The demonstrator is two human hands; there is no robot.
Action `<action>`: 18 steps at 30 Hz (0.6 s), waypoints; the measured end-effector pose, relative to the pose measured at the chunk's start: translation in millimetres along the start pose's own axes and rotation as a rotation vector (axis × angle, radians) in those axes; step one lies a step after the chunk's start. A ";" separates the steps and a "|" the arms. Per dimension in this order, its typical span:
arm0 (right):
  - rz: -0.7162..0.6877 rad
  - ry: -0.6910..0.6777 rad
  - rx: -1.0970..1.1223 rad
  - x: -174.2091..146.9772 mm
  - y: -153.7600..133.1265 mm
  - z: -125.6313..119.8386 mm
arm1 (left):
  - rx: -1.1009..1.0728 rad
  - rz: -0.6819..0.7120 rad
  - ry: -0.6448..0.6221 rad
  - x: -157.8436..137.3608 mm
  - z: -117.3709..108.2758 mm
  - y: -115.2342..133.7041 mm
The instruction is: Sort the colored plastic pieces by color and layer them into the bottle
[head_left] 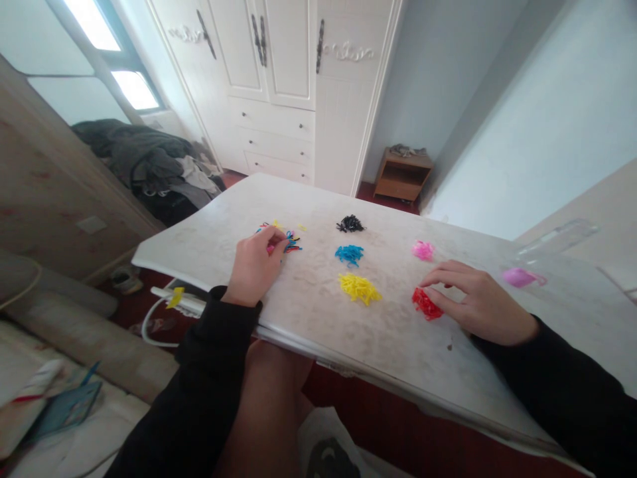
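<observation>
A small mixed-colour heap of thin, band-like pieces [293, 243] is located at the left of the pale, mottled tabletop [308, 312]; its near side is covered by the left hand [255, 264], fingertips drawn together. Whether a piece is pinched cannot be told. The right hand [482, 304] is placed at a loose pile of glossy red pieces [426, 307], thumb and fingers curled over its edge; closure on a piece cannot be determined. Between the hands, black [351, 224], blue [349, 254] and yellow piles [359, 289] are arranged in a column. A bright pink pile [423, 250] is seen beyond the red.
</observation>
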State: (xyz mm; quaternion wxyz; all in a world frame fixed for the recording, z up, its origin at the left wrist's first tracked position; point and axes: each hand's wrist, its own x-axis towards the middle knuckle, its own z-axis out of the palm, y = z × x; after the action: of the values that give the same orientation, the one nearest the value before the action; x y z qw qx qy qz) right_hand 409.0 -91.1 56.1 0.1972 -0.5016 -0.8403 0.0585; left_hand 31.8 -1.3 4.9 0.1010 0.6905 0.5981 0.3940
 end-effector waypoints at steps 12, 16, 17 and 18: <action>-0.006 -0.011 0.002 -0.4 -0.7 0.1 | 0.010 0.017 0.010 -1.3 1.1 -3.2; -0.013 -0.012 0.000 -0.2 -1.1 -0.4 | 0.015 0.037 0.009 -2.0 1.0 -2.8; -0.015 -0.014 -0.002 -0.1 -1.0 -0.4 | 0.020 0.051 0.015 -2.3 1.1 -2.8; -0.015 -0.015 -0.005 -0.1 -1.0 -0.3 | 0.026 0.065 0.022 -2.7 1.1 -2.7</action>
State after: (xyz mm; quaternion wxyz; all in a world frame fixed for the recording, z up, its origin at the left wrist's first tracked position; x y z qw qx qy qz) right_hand 408.4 -91.7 56.6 0.1902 -0.4952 -0.8457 0.0589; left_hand 30.6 -2.6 1.4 0.0724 0.7065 0.5814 0.3970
